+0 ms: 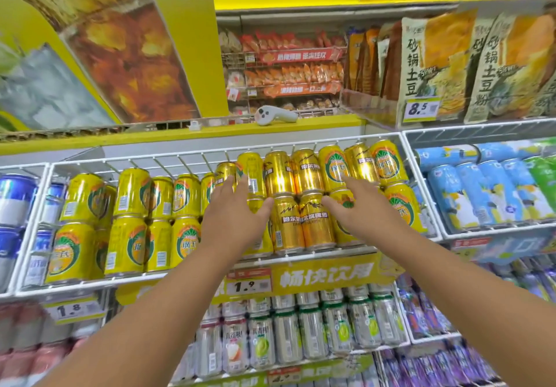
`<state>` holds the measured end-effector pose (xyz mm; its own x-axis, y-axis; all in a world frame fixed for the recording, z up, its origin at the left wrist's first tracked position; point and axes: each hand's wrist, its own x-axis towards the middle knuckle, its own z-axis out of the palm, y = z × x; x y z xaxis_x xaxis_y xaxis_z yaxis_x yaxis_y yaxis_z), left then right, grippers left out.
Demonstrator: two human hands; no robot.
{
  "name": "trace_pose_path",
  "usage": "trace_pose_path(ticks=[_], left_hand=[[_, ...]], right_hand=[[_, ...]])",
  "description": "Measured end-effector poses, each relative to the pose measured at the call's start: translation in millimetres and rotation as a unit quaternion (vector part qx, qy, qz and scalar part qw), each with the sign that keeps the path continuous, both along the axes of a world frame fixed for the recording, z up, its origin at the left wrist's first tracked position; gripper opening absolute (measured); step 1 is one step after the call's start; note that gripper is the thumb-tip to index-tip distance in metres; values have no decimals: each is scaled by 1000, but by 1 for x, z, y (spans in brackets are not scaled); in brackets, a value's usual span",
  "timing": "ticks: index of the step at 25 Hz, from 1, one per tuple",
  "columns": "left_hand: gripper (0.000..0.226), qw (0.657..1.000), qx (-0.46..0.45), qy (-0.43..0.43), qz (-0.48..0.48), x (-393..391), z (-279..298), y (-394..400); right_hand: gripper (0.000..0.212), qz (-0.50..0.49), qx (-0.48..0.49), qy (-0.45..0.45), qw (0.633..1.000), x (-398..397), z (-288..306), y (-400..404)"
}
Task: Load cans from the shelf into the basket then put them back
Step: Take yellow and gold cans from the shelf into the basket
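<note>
Yellow and gold drink cans (pixel 287 224) stand in two stacked rows inside a white wire shelf bin (pixel 33 230). My left hand (pixel 237 215) reaches in front of the cans left of the gold ones, fingers spread, holding nothing. My right hand (pixel 358 209) is stretched out just right of the gold cans, fingers apart and resting near a yellow can (pixel 343 198) in the lower row. Whether either hand touches a can is unclear. No basket is in view.
Blue cans (pixel 481 194) fill the bin at right, blue-white cans (pixel 15 200) the one at left. Silver cans (pixel 301 335) line the shelf below. A white handheld device (pixel 275 115) lies on the yellow ledge above. Snack bags (pixel 436 64) hang upper right.
</note>
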<state>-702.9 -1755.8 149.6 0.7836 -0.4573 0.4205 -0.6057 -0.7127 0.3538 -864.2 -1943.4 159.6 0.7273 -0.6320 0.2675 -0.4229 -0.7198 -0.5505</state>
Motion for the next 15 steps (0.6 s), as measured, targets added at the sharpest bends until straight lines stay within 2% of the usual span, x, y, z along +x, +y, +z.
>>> trace_pose_path(ticks=[2,8,11,15], left_hand=[[84,1000,-10,13,24,4,4,-10],[88,995,-39,54,80,16,13,-37],[85,993,-45,59,90,21,14,-48],[88,991,-51,68,101,31,15,-54]], right_hand=[[82,-21,38,-26,999,12,7,-17],[69,-73,60,-54,994,40,23,-49],[46,-92,43,-40,994,51,29,-54],[36,-119,20,6,993,72,31,-53]])
